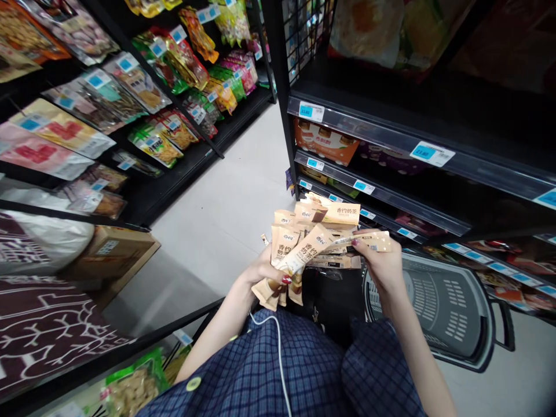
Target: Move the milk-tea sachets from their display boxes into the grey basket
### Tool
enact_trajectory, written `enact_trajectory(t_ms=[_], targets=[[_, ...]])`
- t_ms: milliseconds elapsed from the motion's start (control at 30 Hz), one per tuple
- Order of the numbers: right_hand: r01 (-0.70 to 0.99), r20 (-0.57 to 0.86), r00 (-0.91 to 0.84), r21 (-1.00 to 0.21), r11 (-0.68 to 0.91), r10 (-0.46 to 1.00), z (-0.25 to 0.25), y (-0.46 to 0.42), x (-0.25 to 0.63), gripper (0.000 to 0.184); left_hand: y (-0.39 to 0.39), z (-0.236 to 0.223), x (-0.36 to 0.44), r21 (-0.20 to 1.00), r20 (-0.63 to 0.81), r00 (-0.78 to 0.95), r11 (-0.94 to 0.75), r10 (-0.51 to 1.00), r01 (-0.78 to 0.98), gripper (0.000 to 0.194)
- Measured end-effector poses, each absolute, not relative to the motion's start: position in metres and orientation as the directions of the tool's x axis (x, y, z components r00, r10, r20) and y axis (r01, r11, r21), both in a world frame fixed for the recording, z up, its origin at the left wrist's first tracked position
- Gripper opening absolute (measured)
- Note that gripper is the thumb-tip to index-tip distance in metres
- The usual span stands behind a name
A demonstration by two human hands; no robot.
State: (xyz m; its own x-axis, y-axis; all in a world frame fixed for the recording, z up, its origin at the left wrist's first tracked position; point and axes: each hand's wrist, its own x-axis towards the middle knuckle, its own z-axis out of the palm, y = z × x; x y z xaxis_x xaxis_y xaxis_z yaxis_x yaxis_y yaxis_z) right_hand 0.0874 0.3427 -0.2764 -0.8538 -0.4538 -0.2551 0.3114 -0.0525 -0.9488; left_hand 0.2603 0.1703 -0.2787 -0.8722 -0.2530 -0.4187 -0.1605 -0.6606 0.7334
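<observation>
1. Biggest from where I stand are the dark shelves [391,92], rising ahead of the right grip [384,266] and off to its right.
2. Next comes the grey basket [417,289], low down just beyond the right grip; with its stiff-looking walls, it would best be lifted by its handle.
3. A tan carton [343,215] sits between the two grips, slightly ahead of them and partly hidden behind packets. I can't tell what it rests on. It looks like thin card, light and easily dented, so I'd take it flat-handed by opposite sides.
4. The sachet bunch [284,249] is fanned out in the left grip [264,269], which is closed with its thumb laid across the lower part. Each stick should be light and flexible; the glossy wrappers may slide over one another, so a broad, gentle hold near the middle of the stack suits better than a hard pinch at the ends.
5. Smallest is the single sachet [377,241], pinched in the right grip between thumb and fingers, barely any gap there. Probably soft-skinned and crushable; its flat middle offers the surest hold.
</observation>
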Motion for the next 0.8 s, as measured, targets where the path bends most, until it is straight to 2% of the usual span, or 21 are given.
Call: enact_trajectory(t_ms=[100, 200, 367, 533, 600, 667, 733, 800], targets=[[0.113, -0.101, -0.953, -0.993, -0.026, -0.284, -0.27, 0.351, 0.063, 0.036, 0.169, -0.276, 0.262, 0.664, -0.471, -0.839, -0.736, -0.273, -0.133, 0.065], [-0.024, 0.01, -0.988, -0.996, 0.086, -0.155, -0.278, 0.354, 0.05, 0.041, 0.162, -0.275, 0.267, 0.56, -0.512, -0.814, -0.825, -0.274, -0.075, 0.057], [-0.056, -0.041, -0.969, -0.925, 0.375, -0.245, -0.327, 0.325, 0.068, 0.027, 0.15, -0.287, 0.279, 0.513, -0.518, -0.785, -0.858, -0.34, 0.034, 0.048], [-0.026, -0.128, -0.943, -0.892, 0.451, -0.308, -0.365, 0.294, 0.083, 0.038, 0.155, -0.288, 0.278, 0.564, -0.51, -0.779, -0.826, -0.365, 0.018, 0.049], [-0.067, -0.13, -0.948, -0.813, 0.579, -0.292, -0.364, 0.294, 0.081, 0.05, 0.158, -0.283, 0.276, 0.554, -0.529, -0.777, -0.833, -0.341, -0.012, 0.049], [-0.175, -0.085, -0.947, -0.669, 0.722, -0.309, -0.355, 0.3, 0.078, 0.057, 0.161, -0.278, 0.274, 0.536, -0.55, -0.776, -0.843, -0.308, -0.045, 0.05], [-0.333, -0.011, -0.923, -0.484, 0.809, -0.386, -0.344, 0.308, 0.078, 0.048, 0.161, -0.276, 0.272, 0.529, -0.566, -0.773, -0.846, -0.286, -0.074, 0.05], [-0.495, 0.05, -0.861, -0.31, 0.812, -0.506, -0.337, 0.312, 0.08, 0.033, 0.161, -0.275, 0.272, 0.539, -0.575, -0.766, -0.837, -0.287, -0.091, 0.05]])
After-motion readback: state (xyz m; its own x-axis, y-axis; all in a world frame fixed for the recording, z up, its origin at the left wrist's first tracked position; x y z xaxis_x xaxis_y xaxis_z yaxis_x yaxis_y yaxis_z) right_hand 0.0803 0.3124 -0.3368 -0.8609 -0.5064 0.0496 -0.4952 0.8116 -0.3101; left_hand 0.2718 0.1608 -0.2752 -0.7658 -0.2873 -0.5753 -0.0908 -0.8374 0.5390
